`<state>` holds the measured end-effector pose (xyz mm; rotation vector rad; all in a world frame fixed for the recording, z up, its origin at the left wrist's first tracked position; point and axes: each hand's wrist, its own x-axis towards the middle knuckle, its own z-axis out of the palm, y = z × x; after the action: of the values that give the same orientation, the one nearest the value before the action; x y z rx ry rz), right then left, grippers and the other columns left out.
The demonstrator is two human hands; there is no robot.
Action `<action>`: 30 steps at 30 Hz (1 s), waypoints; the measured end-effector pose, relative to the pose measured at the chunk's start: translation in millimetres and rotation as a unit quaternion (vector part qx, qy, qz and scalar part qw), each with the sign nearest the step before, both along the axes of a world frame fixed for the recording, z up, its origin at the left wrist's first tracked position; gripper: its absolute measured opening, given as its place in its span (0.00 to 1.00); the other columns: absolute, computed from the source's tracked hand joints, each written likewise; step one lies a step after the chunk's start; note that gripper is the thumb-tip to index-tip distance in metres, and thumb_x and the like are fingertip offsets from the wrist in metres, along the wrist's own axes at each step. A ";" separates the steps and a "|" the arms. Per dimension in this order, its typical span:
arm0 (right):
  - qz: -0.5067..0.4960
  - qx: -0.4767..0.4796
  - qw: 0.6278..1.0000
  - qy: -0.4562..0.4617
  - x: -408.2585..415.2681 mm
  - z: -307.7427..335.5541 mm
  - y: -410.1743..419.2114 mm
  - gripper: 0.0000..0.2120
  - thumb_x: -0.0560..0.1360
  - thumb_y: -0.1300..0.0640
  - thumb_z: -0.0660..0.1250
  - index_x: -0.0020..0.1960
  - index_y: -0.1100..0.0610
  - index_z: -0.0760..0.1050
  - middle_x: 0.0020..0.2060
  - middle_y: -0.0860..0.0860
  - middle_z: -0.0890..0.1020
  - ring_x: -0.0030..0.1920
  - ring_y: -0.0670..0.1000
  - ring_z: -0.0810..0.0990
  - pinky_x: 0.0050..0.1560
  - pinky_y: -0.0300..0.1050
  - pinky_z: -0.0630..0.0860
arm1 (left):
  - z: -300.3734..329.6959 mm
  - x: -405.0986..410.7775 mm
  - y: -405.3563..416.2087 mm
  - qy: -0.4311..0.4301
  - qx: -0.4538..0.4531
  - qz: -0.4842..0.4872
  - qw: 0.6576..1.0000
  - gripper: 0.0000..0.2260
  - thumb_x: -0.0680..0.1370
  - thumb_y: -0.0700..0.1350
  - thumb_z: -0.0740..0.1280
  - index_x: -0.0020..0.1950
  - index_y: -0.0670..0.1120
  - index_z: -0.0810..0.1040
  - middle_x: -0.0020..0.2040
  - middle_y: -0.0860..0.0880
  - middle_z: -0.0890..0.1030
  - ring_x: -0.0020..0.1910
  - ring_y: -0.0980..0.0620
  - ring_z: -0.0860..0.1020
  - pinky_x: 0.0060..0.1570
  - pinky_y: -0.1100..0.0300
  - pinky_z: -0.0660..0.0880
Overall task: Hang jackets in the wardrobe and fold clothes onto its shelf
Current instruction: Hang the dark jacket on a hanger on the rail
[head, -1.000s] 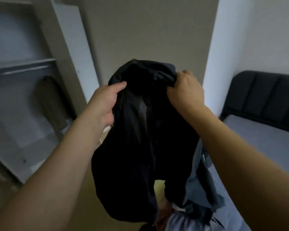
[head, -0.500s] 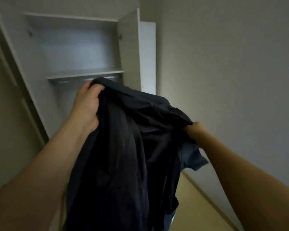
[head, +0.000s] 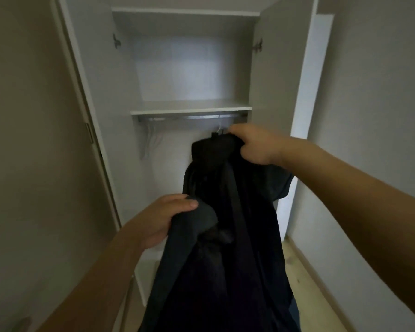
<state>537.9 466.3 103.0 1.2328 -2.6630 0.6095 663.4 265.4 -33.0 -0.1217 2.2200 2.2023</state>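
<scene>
A dark jacket (head: 228, 248) hangs from both my hands in front of the open white wardrobe (head: 120, 144). My right hand (head: 254, 146) grips its collar end high up, just under the metal rail (head: 192, 117). A small hanger hook (head: 219, 131) pokes out above the collar. My left hand (head: 164, 218) grips a lower fold of the jacket, thumb on top. The shelf (head: 192, 108) above the rail has nothing on it.
White hangers (head: 151, 140) dangle at the rail's left end. Both wardrobe doors stand open, the left door (head: 34, 164) close to my left arm, the right door (head: 276, 92) beside my right hand. Pale wood floor (head: 307, 283) runs along the right wall.
The view has swung from the bed side round to face the wardrobe. My right hand rose with the collar toward the rail. My left hand dropped to a lower fold.
</scene>
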 end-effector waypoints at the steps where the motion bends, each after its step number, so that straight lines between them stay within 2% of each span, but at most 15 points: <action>1: 0.010 0.021 0.999 0.048 -20.6 -3.2 -15.7 0.14 0.72 0.70 0.60 0.56 0.63 0.74 0.55 0.60 0.76 0.56 0.58 0.74 0.53 0.45 0.70 | -1.2 -22.5 -9.9 0.009 -0.072 0.032 0.997 0.20 0.69 0.54 0.75 0.51 0.39 0.82 0.51 0.40 0.84 0.51 0.45 0.82 0.51 0.56 0.78; 3: 0.031 0.054 0.991 0.120 -61.9 -5.4 -41.9 0.14 0.72 0.69 0.61 0.56 0.63 0.76 0.53 0.60 0.75 0.55 0.59 0.74 0.51 0.44 0.70 | 2.4 -70.6 -28.0 0.051 -0.204 0.145 0.967 0.21 0.65 0.61 0.75 0.45 0.46 0.80 0.42 0.50 0.84 0.43 0.53 0.83 0.39 0.63 0.77; 5: 0.056 0.056 0.982 0.174 -100.8 -4.1 -64.1 0.14 0.73 0.68 0.60 0.57 0.63 0.76 0.52 0.57 0.74 0.53 0.60 0.75 0.52 0.50 0.73 | 11.1 -120.1 -42.0 0.101 -0.263 0.228 0.932 0.29 0.64 0.65 0.75 0.57 0.51 0.71 0.47 0.57 0.79 0.43 0.59 0.80 0.38 0.64 0.74; 7: 0.076 0.021 0.972 0.223 -134.9 -0.1 -81.9 0.14 0.71 0.70 0.60 0.54 0.62 0.76 0.48 0.54 0.71 0.48 0.61 0.76 0.46 0.55 0.75 | 21.3 -176.7 -54.2 0.136 -0.277 0.227 0.924 0.38 0.66 0.63 0.75 0.67 0.60 0.57 0.52 0.64 0.74 0.45 0.66 0.76 0.39 0.69 0.71; 8: 0.086 0.003 0.966 0.245 -152.7 2.2 -89.9 0.13 0.71 0.70 0.60 0.53 0.62 0.76 0.46 0.54 0.70 0.45 0.62 0.76 0.42 0.56 0.76 | 24.8 -204.7 -58.8 0.144 -0.301 0.209 0.919 0.37 0.69 0.61 0.73 0.69 0.62 0.55 0.51 0.65 0.74 0.45 0.66 0.76 0.39 0.69 0.71; 10: 0.096 -0.019 0.962 0.254 -195.2 5.4 -103.2 0.10 0.71 0.67 0.62 0.51 0.59 0.74 0.47 0.55 0.71 0.41 0.61 0.76 0.39 0.55 0.75 | 28.8 -258.9 -68.6 0.163 -0.354 0.180 0.903 0.20 0.76 0.53 0.68 0.66 0.53 0.68 0.49 0.59 0.78 0.46 0.56 0.79 0.40 0.64 0.72; 12: 0.075 -0.019 0.979 0.188 -249.4 2.4 -110.8 0.10 0.71 0.57 0.68 0.51 0.52 0.70 0.45 0.50 0.73 0.42 0.55 0.76 0.40 0.50 0.74 | 29.8 -301.4 -80.9 0.199 -0.302 0.226 0.905 0.05 0.79 0.46 0.65 0.50 0.45 0.78 0.44 0.50 0.81 0.46 0.49 0.81 0.42 0.56 0.76; 15: 0.006 0.124 0.991 0.047 -331.2 -20.3 -121.8 0.22 0.64 0.39 0.74 0.53 0.47 0.73 0.41 0.43 0.75 0.41 0.47 0.75 0.37 0.40 0.70 | 24.6 -354.6 -103.3 0.244 -0.186 0.301 0.903 0.06 0.78 0.41 0.64 0.43 0.40 0.76 0.39 0.45 0.81 0.41 0.48 0.80 0.43 0.46 0.77; 17: -0.014 0.191 0.982 -0.005 -384.0 -54.2 -133.1 0.17 0.67 0.41 0.74 0.50 0.50 0.79 0.39 0.47 0.78 0.41 0.49 0.78 0.35 0.39 0.69 | 15.7 -382.9 -115.3 0.256 -0.161 0.309 0.902 0.04 0.77 0.36 0.65 0.43 0.42 0.77 0.39 0.48 0.81 0.41 0.50 0.81 0.43 0.50 0.78; 19: -0.036 0.186 0.981 -0.041 -436.1 -83.3 -142.4 0.10 0.72 0.48 0.71 0.46 0.55 0.80 0.40 0.53 0.80 0.43 0.54 0.80 0.39 0.42 0.71 | 12.0 -407.8 -126.2 0.246 -0.135 0.331 0.901 0.16 0.74 0.28 0.66 0.44 0.51 0.77 0.38 0.55 0.81 0.40 0.59 0.80 0.44 0.60 0.78; 22: -0.086 0.059 0.978 -0.180 -495.1 -107.4 -150.4 0.09 0.79 0.56 0.63 0.50 0.60 0.80 0.44 0.55 0.78 0.47 0.55 0.78 0.47 0.42 0.69 | 2.9 -444.5 -156.9 0.201 -0.054 0.369 0.906 0.16 0.77 0.28 0.63 0.46 0.50 0.77 0.43 0.49 0.81 0.45 0.50 0.79 0.50 0.51 0.77; 25: -0.123 -0.074 0.951 -0.274 -526.9 -114.4 -184.5 0.12 0.83 0.56 0.56 0.51 0.60 0.77 0.42 0.55 0.77 0.41 0.53 0.75 0.42 0.43 0.68 | -9.8 -475.7 -189.6 0.123 0.014 0.370 0.921 0.08 0.82 0.36 0.58 0.47 0.42 0.76 0.45 0.43 0.78 0.45 0.45 0.77 0.45 0.55 0.77; 27: -0.139 -0.132 0.914 -0.357 -534.9 -113.4 -217.7 0.14 0.83 0.57 0.54 0.54 0.65 0.76 0.45 0.62 0.78 0.43 0.58 0.78 0.45 0.48 0.75 | -22.6 -496.1 -212.1 0.076 -0.029 0.387 0.918 0.09 0.83 0.40 0.59 0.46 0.45 0.76 0.45 0.46 0.80 0.45 0.46 0.78 0.42 0.59 0.77; 29: -0.141 -0.182 0.858 -0.459 -542.4 -112.0 -250.5 0.15 0.82 0.58 0.57 0.54 0.68 0.77 0.49 0.65 0.80 0.49 0.62 0.80 0.54 0.57 0.78 | -34.1 -522.2 -237.2 0.021 -0.088 0.389 0.917 0.07 0.83 0.43 0.58 0.51 0.46 0.76 0.48 0.46 0.79 0.48 0.47 0.78 0.46 0.57 0.75; 30: -0.138 -0.200 0.833 -0.498 -546.5 -109.0 -265.3 0.14 0.81 0.57 0.59 0.50 0.67 0.78 0.47 0.64 0.82 0.46 0.61 0.82 0.52 0.54 0.80 | -39.6 -536.5 -250.8 -0.013 -0.130 0.375 0.918 0.07 0.83 0.43 0.58 0.55 0.44 0.75 0.49 0.46 0.78 0.47 0.47 0.77 0.47 0.57 0.74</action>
<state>-8.6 201.0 -5.9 0.3988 -3.0291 2.0706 126.9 14.6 -72.6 -1.1781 2.7514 2.1004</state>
